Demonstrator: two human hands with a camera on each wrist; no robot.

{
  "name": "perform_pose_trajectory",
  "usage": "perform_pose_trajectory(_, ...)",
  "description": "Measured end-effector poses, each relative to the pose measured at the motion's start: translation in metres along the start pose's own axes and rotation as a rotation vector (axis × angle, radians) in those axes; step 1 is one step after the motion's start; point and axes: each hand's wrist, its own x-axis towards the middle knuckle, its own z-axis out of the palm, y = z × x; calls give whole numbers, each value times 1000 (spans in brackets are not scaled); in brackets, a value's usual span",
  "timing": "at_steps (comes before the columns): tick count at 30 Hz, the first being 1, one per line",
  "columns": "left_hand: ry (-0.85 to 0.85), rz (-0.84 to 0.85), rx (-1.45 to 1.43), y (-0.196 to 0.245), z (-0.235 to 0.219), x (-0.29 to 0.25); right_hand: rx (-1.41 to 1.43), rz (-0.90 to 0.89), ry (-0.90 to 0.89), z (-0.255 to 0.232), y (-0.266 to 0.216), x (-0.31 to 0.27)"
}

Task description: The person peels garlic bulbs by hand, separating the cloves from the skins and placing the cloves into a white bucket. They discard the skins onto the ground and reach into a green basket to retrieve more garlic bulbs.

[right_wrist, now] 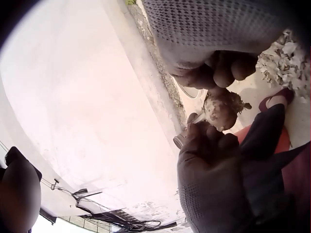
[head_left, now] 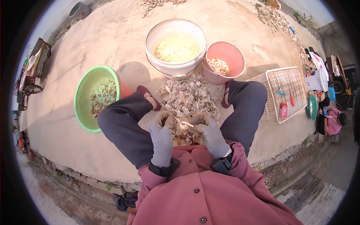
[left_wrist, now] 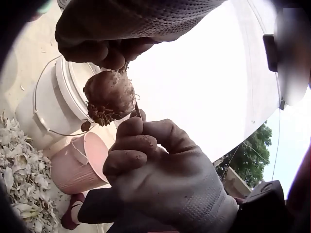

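Observation:
Between the two gloved hands is a pale garlic bulb (left_wrist: 111, 92) with brown roots at its end. My left hand (head_left: 162, 138) grips it with curled fingers. A thin pale strip (head_left: 186, 123) stands out from the bulb, and my right hand (head_left: 212, 135) pinches its end between thumb and forefinger. In the right wrist view the bulb (right_wrist: 221, 110) shows close below the fingers of the upper hand. Both hands are over a heap of dry garlic skins (head_left: 187, 93) on the ground between the feet.
Behind the heap stand a white bucket (head_left: 149, 60) with pale cloves and a pink bucket (head_left: 238, 62) with darker pieces. A green basket (head_left: 79, 108) is at the left knee. An upturned crate (head_left: 275, 80) carries small tools at right. Further right, another person (head_left: 333, 122) sits by a teal basin (head_left: 311, 107).

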Motion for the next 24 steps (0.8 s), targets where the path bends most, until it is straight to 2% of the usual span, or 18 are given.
perform_pose_trajectory(2, -5, -108, -106, -12, 1, 1, 65, 7, -27, -4, 6, -4)
perform_pose_trajectory(4, 23, -127, -104, -26, 0, 4, 12, 22, -26, -9, 8, -9)
perform_pose_trajectory(6, 117, -67, -127, -34, -13, 19, 35, 32, 11, -17, 14, -11)
perform_pose_trajectory(8, 140, -52, -80, -23, -19, 28, 20, 28, 57, -20, 11, -12)
perform_pose_trajectory(10, 37, -83, -114, -15, -12, 27, -123, 35, 31, -24, 8, -16)
perform_pose_trajectory(12, 1, -63, -34, -14, -5, 27, -117, 70, 54, -24, 10, -4)
perform_pose_trajectory(14, -11, -21, -73, -17, 5, 24, -457, -255, 60, -12, 2, 9)
perform_pose_trajectory(15, -1, -33, -64, -19, 5, 21, -590, -251, 81, -6, -8, 12)
perform_pose_trajectory(16, -12, -41, -28, -21, 5, 19, -585, -238, 74, 0, -13, 14)
perform_pose_trajectory(18, -36, -46, 34, -25, 7, 16, -825, -79, 72, 10, -23, 18)
perform_pose_trajectory(20, 2, -27, 32, -28, 7, 10, -881, -93, 72, 18, -24, 19)
perform_pose_trajectory(22, 34, 119, 232, -36, 5, 9, -1028, -85, 2, 15, -15, 24)
perform_pose_trajectory(24, 46, 127, 239, -38, 4, 7, -991, -62, -3, 15, -11, 22)
